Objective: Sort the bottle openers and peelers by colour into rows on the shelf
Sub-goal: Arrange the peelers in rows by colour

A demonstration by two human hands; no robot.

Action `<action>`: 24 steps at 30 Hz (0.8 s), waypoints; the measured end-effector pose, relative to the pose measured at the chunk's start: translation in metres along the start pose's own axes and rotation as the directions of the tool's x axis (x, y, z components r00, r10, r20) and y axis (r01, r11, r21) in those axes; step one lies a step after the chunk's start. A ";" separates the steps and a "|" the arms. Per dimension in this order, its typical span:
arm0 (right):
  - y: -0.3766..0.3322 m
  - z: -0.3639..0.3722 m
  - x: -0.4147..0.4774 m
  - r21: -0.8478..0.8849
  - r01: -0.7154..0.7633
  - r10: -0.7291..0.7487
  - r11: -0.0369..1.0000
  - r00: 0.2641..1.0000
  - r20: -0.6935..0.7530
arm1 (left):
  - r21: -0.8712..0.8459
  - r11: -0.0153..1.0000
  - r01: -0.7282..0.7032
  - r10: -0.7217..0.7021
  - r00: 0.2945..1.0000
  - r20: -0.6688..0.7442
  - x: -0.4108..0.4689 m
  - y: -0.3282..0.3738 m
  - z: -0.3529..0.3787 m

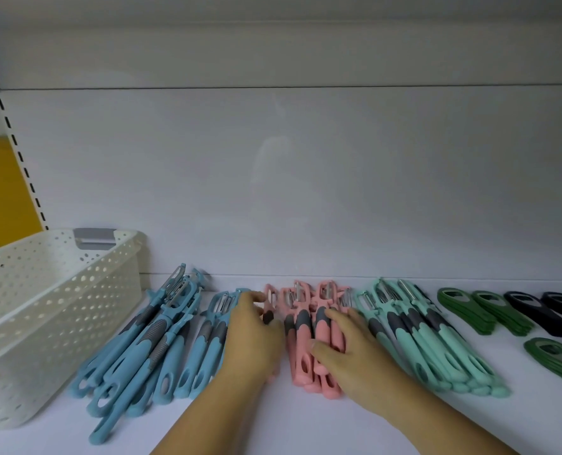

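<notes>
Several pink peelers [301, 336] lie in a bunch at the middle of the white shelf [305, 428]. My left hand [255, 336] lies over their left side, fingers curved round one pink peeler [269, 302]. My right hand [348, 343] rests flat on the bunch's right side, thumb against the handles. Blue peelers [154, 349] are heaped on the left, mint-green peelers [430, 339] lie in a row on the right. Dark green bottle openers [470, 307] and navy bottle openers [535, 310] sit further right.
A white perforated basket [43, 307] stands at the left end of the shelf, close to the blue heap. The shelf's white back wall [305, 192] rises just behind the tools. More green openers [555, 359] lie near the right edge.
</notes>
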State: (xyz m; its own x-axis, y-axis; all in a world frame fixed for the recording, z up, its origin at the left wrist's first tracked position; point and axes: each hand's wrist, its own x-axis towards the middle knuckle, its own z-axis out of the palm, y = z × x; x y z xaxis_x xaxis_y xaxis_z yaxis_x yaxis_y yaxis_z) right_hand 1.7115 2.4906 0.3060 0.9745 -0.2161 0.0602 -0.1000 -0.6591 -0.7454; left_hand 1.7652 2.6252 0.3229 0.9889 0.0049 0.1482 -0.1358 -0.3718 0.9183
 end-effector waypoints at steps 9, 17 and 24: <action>-0.002 -0.002 0.002 0.077 -0.016 0.018 0.997 1.000 -0.023 | -0.219 0.969 -0.110 0.117 0.993 0.020 -0.010 0.011 0.008; 0.001 0.005 0.004 0.067 0.007 -0.006 0.998 1.000 -0.007 | -0.030 0.966 -0.257 0.249 0.895 0.369 -0.022 0.011 0.008; 0.006 0.005 0.010 0.035 -0.016 0.017 0.999 1.000 -0.025 | 0.112 0.943 -0.313 0.218 0.837 0.502 -0.017 0.008 -0.006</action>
State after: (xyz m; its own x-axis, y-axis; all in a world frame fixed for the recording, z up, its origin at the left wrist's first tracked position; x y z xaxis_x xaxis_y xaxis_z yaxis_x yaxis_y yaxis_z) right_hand 1.7221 2.4882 0.2987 0.9675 -0.2447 0.0641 -0.1083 -0.6299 -0.7691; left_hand 1.7470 2.6282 0.3296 0.8276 -0.5435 0.1401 -0.4313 -0.4560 0.7785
